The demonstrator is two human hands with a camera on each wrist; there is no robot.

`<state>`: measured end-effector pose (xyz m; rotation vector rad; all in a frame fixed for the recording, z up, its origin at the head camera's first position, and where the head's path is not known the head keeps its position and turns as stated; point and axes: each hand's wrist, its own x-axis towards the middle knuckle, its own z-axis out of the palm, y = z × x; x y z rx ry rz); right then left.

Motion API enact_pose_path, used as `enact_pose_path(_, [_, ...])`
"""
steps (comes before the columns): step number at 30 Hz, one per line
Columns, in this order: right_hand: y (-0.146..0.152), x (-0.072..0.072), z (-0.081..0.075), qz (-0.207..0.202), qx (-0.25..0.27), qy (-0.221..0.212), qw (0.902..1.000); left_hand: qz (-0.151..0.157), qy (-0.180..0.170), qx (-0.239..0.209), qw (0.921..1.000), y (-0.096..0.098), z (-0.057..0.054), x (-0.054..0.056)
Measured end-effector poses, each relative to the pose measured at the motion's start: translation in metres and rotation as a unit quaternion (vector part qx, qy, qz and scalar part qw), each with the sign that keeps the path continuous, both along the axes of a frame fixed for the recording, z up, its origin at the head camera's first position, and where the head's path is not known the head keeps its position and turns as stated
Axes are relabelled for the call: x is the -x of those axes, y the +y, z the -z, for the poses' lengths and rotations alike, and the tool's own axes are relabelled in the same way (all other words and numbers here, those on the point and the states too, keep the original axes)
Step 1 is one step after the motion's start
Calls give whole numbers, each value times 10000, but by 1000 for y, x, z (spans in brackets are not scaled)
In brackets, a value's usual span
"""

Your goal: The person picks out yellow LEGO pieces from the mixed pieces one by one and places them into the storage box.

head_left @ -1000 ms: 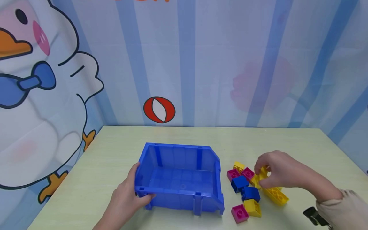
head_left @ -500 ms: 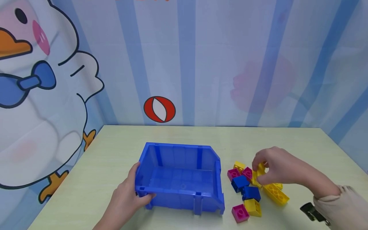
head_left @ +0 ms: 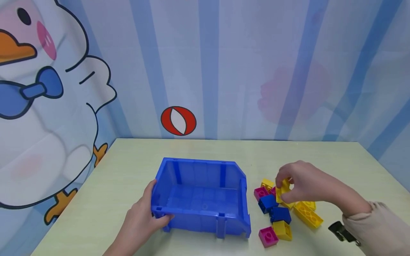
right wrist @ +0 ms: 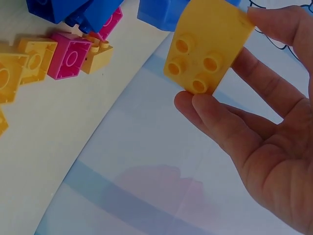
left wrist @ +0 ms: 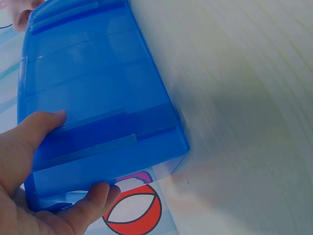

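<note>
A blue plastic bin stands on the table, its inside facing up. My left hand grips its left side, thumb on the front wall and fingers round the side; the left wrist view shows the thumb pressed on the blue wall. To the right of the bin, my right hand pinches a yellow toy building brick with four studs and a curved end. It is held over a loose pile of bricks, among them a blue brick, a pink brick and a long yellow brick.
The pale table ends at a striped fabric backdrop with a cartoon duck and a ball printed on it. A black clip hangs at the right sleeve. Bare tabletop lies between the bin and the back edge.
My right hand has risen slightly and moved left with the yellow brick, uncovering more yellow bricks behind it. The left hand and the bin have stayed in place.
</note>
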<state>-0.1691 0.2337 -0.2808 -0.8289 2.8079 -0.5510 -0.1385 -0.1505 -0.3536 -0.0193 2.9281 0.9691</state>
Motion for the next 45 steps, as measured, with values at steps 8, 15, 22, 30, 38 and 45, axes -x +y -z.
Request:
enact_pose_path(8, [-8,3,-3,-56,46,10,10000,12,50,-52,10000,0,-2,-1])
enact_pose_path(15, [-16,5,-5,-73,43,-50,10000,7,31,-53,10000,0,-1,0])
enact_pose_path(22, [-21,7,-5,-126,-19,-47,9999,7,56,-34,10000,-1,-1,-2])
enact_pose_path(30, [-28,9,-7,-260,-22,-49,9996,15,85,-17,10000,-1,0,-2])
enact_pose_path(38, [-33,11,-7,-340,-19,16,9994,11,101,5,9999,-1,0,-2])
enact_pose_path(45, [-38,13,-5,-418,-29,41,9991,-15,47,-21,10000,-1,1,-1])
